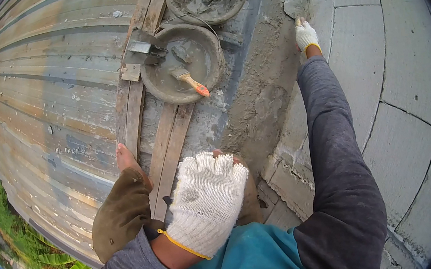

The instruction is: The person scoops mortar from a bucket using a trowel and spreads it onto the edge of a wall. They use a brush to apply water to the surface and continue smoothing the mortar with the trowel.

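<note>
My right hand [307, 36], in a white knit glove with a yellow cuff, reaches far forward along the wall. It grips a trowel [294, 5] whose blade, smeared with grey mortar, lies against the mortar strip [256, 113] at the wall's foot. Close to me, my left hand [204, 192] wears a matching fingerless glove and sits above my bent knee. Its fingers are curled downward, so whatever lies under them is hidden. A small dark pointed tip [167, 200] shows beside the left glove; I cannot tell what it belongs to.
Ahead stands a round bowl [150, 86] of murky water with a brush [190, 80] in it. Behind it is a bucket [174, 5] of wet mortar. Wooden planks [165, 140] lie over the corrugated metal roof [44, 101]. A block wall [363, 46] rises on the right.
</note>
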{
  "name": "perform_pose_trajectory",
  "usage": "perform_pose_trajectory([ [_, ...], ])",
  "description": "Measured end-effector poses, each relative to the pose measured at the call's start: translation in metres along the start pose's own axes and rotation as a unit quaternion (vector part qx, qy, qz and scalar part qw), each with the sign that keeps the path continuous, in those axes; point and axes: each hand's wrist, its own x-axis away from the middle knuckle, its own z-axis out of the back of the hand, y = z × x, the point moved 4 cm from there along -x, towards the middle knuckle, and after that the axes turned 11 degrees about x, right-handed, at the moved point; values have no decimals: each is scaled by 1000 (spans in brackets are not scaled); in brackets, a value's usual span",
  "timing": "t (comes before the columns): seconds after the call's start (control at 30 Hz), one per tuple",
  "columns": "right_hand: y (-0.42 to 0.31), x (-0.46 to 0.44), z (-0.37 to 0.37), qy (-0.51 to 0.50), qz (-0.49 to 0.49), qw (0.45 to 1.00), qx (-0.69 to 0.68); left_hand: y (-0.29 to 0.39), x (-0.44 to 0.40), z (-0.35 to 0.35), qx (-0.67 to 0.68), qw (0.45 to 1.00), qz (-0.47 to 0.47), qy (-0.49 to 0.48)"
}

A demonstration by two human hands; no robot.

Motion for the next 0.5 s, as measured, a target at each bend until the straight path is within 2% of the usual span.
perform_pose_trajectory([
  [0.1,16,28,-12,-11,-16,999,26,7,-1,-1,-9,1000,8,-10],
  [0.23,30,91,-29,32,-38,999,-17,12,2,3,2,1000,-11,-13],
  [0.27,26,118,-29,5,-71,997,-32,15,3,2,4,1000,-14,-18],
  [0.4,54,172,-69,55,-73,994,-57,28,7,0,9,999,-23,-35],
  [0.5,48,215,-69,11,-97,990,-97,34,12,-13,23,999,-35,-10],
])
